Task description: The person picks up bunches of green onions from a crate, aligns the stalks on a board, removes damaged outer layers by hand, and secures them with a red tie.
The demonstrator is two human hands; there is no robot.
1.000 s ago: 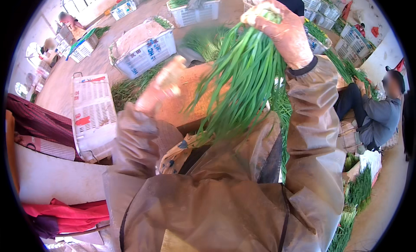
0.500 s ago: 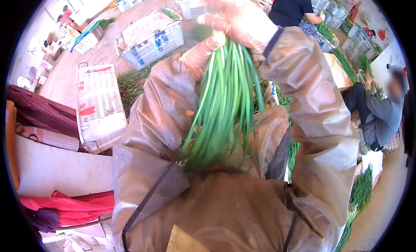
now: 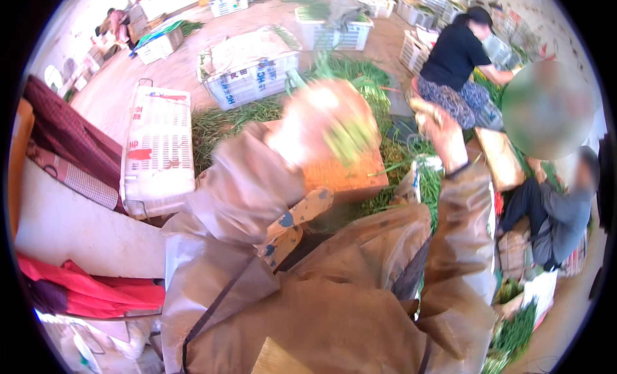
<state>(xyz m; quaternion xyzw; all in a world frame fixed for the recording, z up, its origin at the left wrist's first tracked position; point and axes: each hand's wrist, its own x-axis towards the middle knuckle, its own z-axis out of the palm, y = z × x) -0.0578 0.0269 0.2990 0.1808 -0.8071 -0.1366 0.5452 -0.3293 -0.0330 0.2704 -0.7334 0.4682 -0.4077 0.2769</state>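
Note:
My left hand (image 3: 302, 133), smeared by motion, grips the green onion-like bunch (image 3: 348, 139) over a wooden board (image 3: 347, 181); the pale-green stalks angle toward me, and leaves seem to trail up behind the hand. To its right, my right hand (image 3: 443, 133) is raised with curled fingers at the edge of the loose greens (image 3: 398, 142); whether the pale bit at its fingertips is something held is unclear. Both forearms are in brown translucent plastic sleeves. A patterned cloth (image 3: 299, 216) lies below the board's front edge.
A white plastic crate (image 3: 157, 155) lies at left, another crate (image 3: 247, 78) ahead, more behind. A dark-shirted co-worker (image 3: 450, 59) crouches at upper right; a grey-clad co-worker (image 3: 559, 226) sits at right beside a tilted board (image 3: 498, 159). Red cloth (image 3: 96, 287) hangs at lower left.
The hanging bunch has swung up and turned over in my left hand. My right hand has moved apart from it, rightward and down. The wooden board is uncovered.

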